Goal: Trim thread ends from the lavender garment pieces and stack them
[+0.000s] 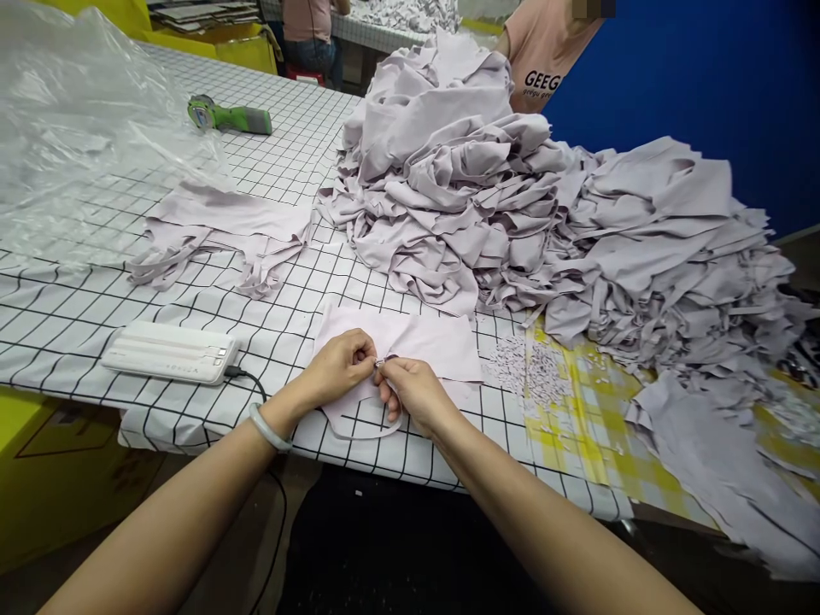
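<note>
A pale pink garment (423, 337) lies spread flat at the near side of the checked table, its thin strap (368, 431) looping toward the front edge. Over it, my left hand (342, 363) is closed in a pinch on the strap. My right hand (410, 389) pinches at the same spot, its fingertips meeting the left ones. A tiny shiny bit shows between the fingertips, too small to name. To the right, several tiny pale and dark pieces (535, 371) are scattered across the cloth and a yellow checked sheet (576, 418).
A large heap of similar garments (448, 171) fills the back and right. Another garment (224, 226) lies at left, near clear plastic (77, 128) and a green-handled tool (231, 115). A white power bank (170, 352) with a black cable sits left. A person (544, 51) is behind the heap.
</note>
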`<state>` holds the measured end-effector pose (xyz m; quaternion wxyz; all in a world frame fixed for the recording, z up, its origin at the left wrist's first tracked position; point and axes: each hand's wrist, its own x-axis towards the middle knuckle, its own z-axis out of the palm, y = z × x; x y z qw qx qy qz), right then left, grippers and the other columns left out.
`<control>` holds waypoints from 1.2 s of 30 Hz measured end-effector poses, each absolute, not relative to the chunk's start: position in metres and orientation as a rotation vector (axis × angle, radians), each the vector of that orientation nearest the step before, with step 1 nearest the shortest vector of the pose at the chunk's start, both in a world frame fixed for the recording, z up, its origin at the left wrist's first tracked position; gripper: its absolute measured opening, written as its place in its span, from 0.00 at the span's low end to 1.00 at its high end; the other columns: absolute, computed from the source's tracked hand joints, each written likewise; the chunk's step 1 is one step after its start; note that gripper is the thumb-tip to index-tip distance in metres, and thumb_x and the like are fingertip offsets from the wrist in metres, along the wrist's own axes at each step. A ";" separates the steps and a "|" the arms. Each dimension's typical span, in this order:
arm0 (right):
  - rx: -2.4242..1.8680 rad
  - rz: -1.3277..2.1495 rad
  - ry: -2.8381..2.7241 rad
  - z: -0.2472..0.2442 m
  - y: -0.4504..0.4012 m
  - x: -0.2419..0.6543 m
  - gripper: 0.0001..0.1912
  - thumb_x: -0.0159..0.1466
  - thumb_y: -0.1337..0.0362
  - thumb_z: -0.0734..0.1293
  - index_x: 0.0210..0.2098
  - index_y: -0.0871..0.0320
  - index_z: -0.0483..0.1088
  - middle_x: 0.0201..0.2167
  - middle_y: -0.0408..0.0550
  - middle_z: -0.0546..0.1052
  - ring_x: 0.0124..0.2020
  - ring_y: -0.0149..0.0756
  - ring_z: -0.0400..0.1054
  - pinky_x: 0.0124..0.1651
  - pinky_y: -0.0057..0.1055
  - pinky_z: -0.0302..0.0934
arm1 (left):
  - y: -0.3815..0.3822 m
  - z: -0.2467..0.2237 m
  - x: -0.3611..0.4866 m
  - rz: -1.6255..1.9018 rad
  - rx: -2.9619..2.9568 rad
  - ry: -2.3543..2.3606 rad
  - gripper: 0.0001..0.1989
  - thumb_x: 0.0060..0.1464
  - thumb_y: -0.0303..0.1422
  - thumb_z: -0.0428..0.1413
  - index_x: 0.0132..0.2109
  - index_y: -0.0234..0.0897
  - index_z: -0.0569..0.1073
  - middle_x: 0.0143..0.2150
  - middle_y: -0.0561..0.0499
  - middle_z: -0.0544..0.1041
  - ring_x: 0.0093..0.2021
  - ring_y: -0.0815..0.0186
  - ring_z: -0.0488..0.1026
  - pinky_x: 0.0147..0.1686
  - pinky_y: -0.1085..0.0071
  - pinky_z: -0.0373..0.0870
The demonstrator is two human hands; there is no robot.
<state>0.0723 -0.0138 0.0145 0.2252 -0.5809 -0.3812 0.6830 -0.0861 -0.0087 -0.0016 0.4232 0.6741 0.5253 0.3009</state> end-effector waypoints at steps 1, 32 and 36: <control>-1.605 1.895 -1.038 0.016 -0.013 0.072 0.10 0.60 0.66 0.63 0.22 0.59 0.69 0.13 0.39 0.67 0.12 0.25 0.56 0.12 0.21 0.56 | -0.008 -0.002 -0.086 0.756 1.679 1.315 0.03 0.52 0.29 0.53 0.33 0.37 0.71 0.34 0.50 0.73 0.33 0.66 0.67 0.33 0.68 0.65; -1.728 0.735 -1.747 0.018 0.043 0.173 0.07 0.56 0.59 0.66 0.27 0.54 0.64 0.32 0.46 0.73 0.40 0.42 0.66 0.46 0.39 0.59 | 0.021 0.028 -0.122 0.829 1.595 1.991 0.08 0.52 0.34 0.55 0.28 0.39 0.64 0.29 0.52 0.68 0.31 0.65 0.66 0.32 0.69 0.61; -1.300 1.220 -1.367 0.046 0.016 0.175 0.17 0.55 0.54 0.72 0.39 0.54 0.66 0.30 0.43 0.75 0.33 0.37 0.69 0.38 0.32 0.63 | -0.015 0.042 -0.115 1.242 1.224 1.600 0.11 0.56 0.41 0.54 0.38 0.39 0.64 0.28 0.56 0.67 0.26 0.70 0.65 0.26 0.73 0.61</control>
